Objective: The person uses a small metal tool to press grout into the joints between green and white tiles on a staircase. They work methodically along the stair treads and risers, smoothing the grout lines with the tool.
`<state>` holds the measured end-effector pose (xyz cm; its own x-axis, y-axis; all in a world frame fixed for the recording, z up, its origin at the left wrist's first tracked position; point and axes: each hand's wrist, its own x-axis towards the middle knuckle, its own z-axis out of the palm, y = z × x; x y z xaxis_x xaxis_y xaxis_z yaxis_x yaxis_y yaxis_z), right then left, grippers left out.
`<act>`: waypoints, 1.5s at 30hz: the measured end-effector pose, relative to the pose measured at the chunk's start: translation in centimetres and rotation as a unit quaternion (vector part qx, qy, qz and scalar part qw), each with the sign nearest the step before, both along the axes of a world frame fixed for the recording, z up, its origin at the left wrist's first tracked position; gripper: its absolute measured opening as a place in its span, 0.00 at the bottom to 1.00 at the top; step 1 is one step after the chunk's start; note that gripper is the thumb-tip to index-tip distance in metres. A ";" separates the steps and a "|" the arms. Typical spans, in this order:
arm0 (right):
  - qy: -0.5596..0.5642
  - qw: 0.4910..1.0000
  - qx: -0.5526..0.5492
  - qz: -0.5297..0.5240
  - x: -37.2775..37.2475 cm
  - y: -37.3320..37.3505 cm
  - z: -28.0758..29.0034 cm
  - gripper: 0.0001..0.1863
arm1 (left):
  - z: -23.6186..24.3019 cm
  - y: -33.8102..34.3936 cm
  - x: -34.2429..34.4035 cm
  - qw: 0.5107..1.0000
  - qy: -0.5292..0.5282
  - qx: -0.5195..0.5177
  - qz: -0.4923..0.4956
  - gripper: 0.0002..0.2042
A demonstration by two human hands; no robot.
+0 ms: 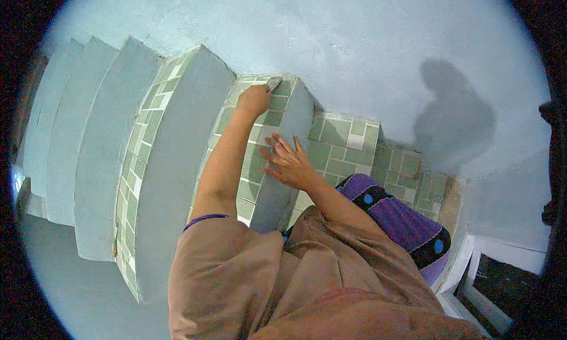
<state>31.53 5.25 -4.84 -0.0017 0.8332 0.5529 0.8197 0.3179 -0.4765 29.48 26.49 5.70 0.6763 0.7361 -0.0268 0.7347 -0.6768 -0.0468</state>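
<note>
My left hand [254,100] is closed round a small pale grey piece [274,83], of which only the end sticks out past the fingers; I cannot tell its kind. It presses down at the far end of a tiled step [275,118], close to the wall. The tread has green and white tiles, and its riser [294,116] is plain grey. Nearer to me, my right hand [289,164] holds nothing. Its fingers are spread at the front edge of the same step; whether they touch it is unclear.
Higher grey steps [112,133] rise to the left, one with a tiled tread [134,168]. Lower tiled steps [345,140] go down to the right. A pale blue wall [354,44] runs along the far side. A white frame [463,266] stands at the lower right.
</note>
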 end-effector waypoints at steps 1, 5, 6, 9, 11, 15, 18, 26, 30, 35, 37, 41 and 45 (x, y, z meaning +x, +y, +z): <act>0.000 1.000 -0.005 0.001 0.0 0.0 0.1 0.27 | 0.0 0.0 0.0 1.000 -0.007 -0.009 0.001 0.14; -0.003 1.000 -0.011 -0.001 0.2 -0.2 0.4 0.28 | 0.6 0.1 -0.7 1.000 0.007 -0.017 0.001 0.14; -0.005 1.000 -0.018 0.003 0.2 -0.3 0.4 0.28 | 0.6 0.1 -1.1 1.000 0.014 -0.013 -0.003 0.14; 0.011 0.999 -0.034 0.007 0.3 -0.4 0.4 0.28 | 0.4 0.8 -2.1 1.000 0.008 -0.002 0.001 0.15; 0.006 1.000 -0.005 0.004 0.3 -0.5 0.4 0.29 | 0.2 1.6 -2.2 1.000 0.010 -0.004 0.018 0.15; -0.002 1.000 -0.030 0.010 0.4 -0.5 0.2 0.28 | 0.0 2.4 -2.8 1.000 -0.008 -0.013 0.001 0.15; 0.007 0.999 -0.033 0.012 0.5 -0.5 0.1 0.27 | 0.0 2.8 -3.5 1.000 -0.001 -0.010 -0.014 0.15; -0.002 0.999 -0.051 0.016 0.6 -0.5 -0.1 0.28 | -1.1 3.7 -3.3 0.999 -0.025 -0.001 0.023 0.16; 0.006 1.000 -0.027 0.013 0.6 -0.4 -0.2 0.26 | -0.5 4.1 -4.0 1.000 0.015 0.003 -0.006 0.16; 0.024 0.999 -0.029 0.016 0.6 -0.4 0.1 0.26 | -0.8 6.7 -6.3 0.998 0.006 -0.010 0.060 0.16; 0.026 0.999 -0.027 0.018 0.6 -0.5 0.2 0.27 | -1.4 7.8 -6.8 0.998 -0.009 -0.003 0.069 0.16; 0.016 0.999 -0.041 0.016 0.7 -0.5 0.3 0.27 | -1.9 8.7 -7.2 0.999 -0.009 0.006 0.052 0.15; 0.025 0.999 -0.030 0.018 0.7 -0.3 0.0 0.27 | -1.4 8.9 -7.8 1.000 0.006 0.021 0.014 0.16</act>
<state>32.18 4.92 -4.86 -0.0062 0.8649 0.5019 0.7829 0.3165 -0.5357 21.72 35.40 4.25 0.6558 0.7549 -0.0043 0.7520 -0.6538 -0.0840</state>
